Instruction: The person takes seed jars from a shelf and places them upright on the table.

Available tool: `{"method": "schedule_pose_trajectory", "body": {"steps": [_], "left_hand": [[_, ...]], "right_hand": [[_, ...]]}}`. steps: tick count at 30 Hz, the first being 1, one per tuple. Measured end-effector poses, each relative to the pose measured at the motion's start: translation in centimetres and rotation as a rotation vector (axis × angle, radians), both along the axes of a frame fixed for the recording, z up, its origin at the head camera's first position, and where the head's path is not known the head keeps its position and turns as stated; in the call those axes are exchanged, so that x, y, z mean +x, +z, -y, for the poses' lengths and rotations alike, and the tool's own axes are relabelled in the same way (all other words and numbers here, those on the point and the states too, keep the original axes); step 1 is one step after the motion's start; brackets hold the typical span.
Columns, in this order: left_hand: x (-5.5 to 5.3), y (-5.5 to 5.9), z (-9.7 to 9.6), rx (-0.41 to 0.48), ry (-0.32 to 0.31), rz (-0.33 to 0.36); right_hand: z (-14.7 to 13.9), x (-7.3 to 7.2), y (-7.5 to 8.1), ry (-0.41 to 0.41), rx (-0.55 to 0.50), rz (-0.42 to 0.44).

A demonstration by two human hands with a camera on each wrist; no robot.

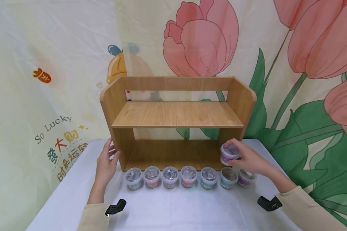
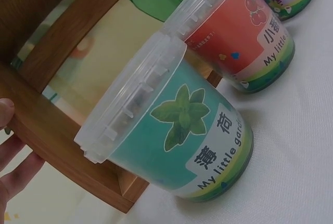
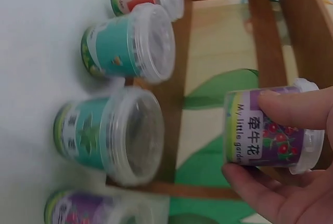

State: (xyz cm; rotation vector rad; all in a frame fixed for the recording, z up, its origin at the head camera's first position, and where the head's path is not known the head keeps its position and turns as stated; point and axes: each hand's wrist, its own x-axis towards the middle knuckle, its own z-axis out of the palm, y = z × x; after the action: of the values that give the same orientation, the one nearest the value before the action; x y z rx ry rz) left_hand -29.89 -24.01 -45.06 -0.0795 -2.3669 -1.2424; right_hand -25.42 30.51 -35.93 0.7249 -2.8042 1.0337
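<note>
My right hand (image 1: 250, 158) grips a small lidded plastic cup (image 3: 265, 128) with a purple flower label, thumb on one side and fingers on the other. That cup is raised at the right front of the lower compartment of a wooden shelf (image 1: 176, 115). Several similar cups, among them a teal-labelled cup (image 2: 182, 130) and a red-labelled cup (image 2: 242, 37), stand upright in a row along the shelf's front. My left hand (image 1: 105, 163) touches the shelf's left side panel near its front edge, fingers fairly straight and spread.
A white cloth (image 1: 173, 208) covers the table under the shelf and cups. Behind hangs a printed curtain (image 1: 150, 38) with tulips and lettering. The shelf has an upper board (image 1: 176, 114) between two side panels. Black wrist cameras sit at both cuffs.
</note>
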Motion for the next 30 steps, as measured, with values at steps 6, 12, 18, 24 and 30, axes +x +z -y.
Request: {"method": "schedule_pose_trajectory", "body": {"steps": [6,12,18,24,30], "left_hand": [[-0.1,-0.1,-0.1,-0.005,0.002,-0.002],[0.0,0.0,-0.1,0.003,0.006,0.008],[-0.1,-0.2,0.0,-0.002,0.001,-0.002],[-0.1,-0.2,0.0,0.001,0.000,0.006],[-0.1,-0.1,0.0,0.004,0.001,0.006]], "right_hand": [[-3.1,2.6,0.7,-0.012,0.012,-0.014],[-6.3,3.4,-0.1,-0.057,-0.001,-0.063],[-8.8,3.3,-1.2,-0.062,-0.037,-0.075],[-10.5,3.0,-2.3,-0.097,-0.025,-0.087],[-12.3,2.8,-3.8,-0.134,-0.036,-0.091]]}}
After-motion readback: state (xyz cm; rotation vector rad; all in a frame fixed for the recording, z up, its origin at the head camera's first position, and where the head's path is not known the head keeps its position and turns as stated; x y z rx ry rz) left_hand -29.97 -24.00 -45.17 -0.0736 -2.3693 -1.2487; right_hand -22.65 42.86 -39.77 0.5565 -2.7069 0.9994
